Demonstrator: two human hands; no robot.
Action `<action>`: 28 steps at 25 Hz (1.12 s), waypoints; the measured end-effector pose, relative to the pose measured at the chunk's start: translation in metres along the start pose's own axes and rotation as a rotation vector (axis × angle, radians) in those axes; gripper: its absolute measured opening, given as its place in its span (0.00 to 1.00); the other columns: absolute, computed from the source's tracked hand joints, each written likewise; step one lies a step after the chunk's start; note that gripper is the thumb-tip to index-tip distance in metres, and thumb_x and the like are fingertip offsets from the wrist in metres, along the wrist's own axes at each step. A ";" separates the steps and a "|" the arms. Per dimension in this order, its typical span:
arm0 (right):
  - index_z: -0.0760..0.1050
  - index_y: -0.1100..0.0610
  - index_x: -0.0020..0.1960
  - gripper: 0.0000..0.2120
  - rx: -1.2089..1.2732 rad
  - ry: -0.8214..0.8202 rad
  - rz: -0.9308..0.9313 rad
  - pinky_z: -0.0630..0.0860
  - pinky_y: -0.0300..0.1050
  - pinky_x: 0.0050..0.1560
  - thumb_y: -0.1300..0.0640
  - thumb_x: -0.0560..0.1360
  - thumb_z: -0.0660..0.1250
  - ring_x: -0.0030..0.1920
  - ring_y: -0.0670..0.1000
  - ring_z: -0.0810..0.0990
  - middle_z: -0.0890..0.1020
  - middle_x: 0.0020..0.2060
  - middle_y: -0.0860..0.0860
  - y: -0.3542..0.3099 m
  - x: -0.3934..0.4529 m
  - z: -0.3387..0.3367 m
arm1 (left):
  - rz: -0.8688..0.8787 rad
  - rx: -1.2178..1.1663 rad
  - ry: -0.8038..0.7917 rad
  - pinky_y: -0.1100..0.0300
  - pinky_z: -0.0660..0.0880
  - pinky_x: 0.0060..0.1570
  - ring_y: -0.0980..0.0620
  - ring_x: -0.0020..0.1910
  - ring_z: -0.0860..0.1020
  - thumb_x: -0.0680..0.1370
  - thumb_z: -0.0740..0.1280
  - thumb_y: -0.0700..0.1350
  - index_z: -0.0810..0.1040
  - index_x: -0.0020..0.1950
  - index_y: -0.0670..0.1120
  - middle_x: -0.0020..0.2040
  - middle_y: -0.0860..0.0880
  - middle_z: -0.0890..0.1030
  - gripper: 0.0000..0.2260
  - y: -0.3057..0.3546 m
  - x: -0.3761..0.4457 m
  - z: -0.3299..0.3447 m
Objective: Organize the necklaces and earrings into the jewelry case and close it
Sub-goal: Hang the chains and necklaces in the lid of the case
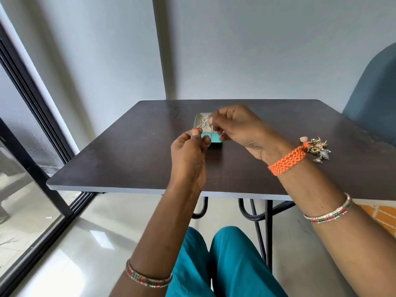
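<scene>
Left hand (pixel 188 151): fingers pinched on a thin necklace (pixel 206 125), frame centre.
Right hand (pixel 237 129): fingers pinched on the same chain.
Jewelry case (pixel 198 121): open on the bench (pixel 128 151), behind hands.
Earrings (pixel 317 148): heaped at right.

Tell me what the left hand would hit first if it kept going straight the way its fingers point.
Likely the open teal jewelry case: the left hand, pinching a thin chain, points up and away toward it. Depth is unclear; the right hand's fingers hang close beside that line.
</scene>
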State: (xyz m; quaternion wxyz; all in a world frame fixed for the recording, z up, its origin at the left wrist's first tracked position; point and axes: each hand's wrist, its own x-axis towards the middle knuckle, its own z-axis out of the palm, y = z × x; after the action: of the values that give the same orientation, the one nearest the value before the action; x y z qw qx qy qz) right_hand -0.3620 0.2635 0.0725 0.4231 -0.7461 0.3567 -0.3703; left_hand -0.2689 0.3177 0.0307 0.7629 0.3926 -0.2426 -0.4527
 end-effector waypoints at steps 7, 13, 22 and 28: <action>0.76 0.63 0.43 0.10 0.051 0.089 0.011 0.68 0.43 0.38 0.60 0.78 0.60 0.36 0.49 0.72 0.75 0.36 0.57 0.028 0.028 0.000 | 0.389 0.839 0.145 0.60 0.64 0.39 0.44 0.42 0.74 0.80 0.58 0.41 0.68 0.38 0.46 0.45 0.38 0.78 0.10 -0.036 0.027 -0.015; 0.77 0.52 0.36 0.08 -0.184 0.312 -0.071 0.73 0.48 0.48 0.55 0.73 0.66 0.43 0.49 0.78 0.81 0.37 0.47 0.047 0.056 -0.009 | 0.363 0.799 0.100 0.60 0.64 0.33 0.56 0.32 0.71 0.79 0.64 0.44 0.77 0.43 0.43 0.35 0.50 0.77 0.08 -0.036 0.060 -0.004; 0.81 0.53 0.43 0.06 -0.682 0.284 -0.080 0.57 0.48 0.51 0.55 0.73 0.66 0.59 0.55 0.68 0.78 0.52 0.51 0.046 0.121 -0.018 | 0.205 0.855 0.050 0.61 0.68 0.33 0.58 0.31 0.69 0.78 0.63 0.44 0.80 0.49 0.49 0.30 0.56 0.72 0.06 -0.016 0.143 -0.036; 0.80 0.52 0.42 0.06 -0.777 0.280 -0.101 0.56 0.53 0.60 0.55 0.73 0.64 0.61 0.54 0.67 0.78 0.53 0.49 0.072 0.153 -0.007 | 0.108 0.966 0.124 0.52 0.75 0.48 0.43 0.44 0.77 0.78 0.62 0.54 0.74 0.43 0.44 0.40 0.43 0.80 0.14 -0.032 0.215 -0.044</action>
State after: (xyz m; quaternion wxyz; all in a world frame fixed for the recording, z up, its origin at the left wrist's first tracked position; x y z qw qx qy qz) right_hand -0.3114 0.1035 0.0487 0.0386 -0.8092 0.4871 -0.3263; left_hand -0.1516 0.1354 -0.0178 0.5290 0.7147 -0.3992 -0.2238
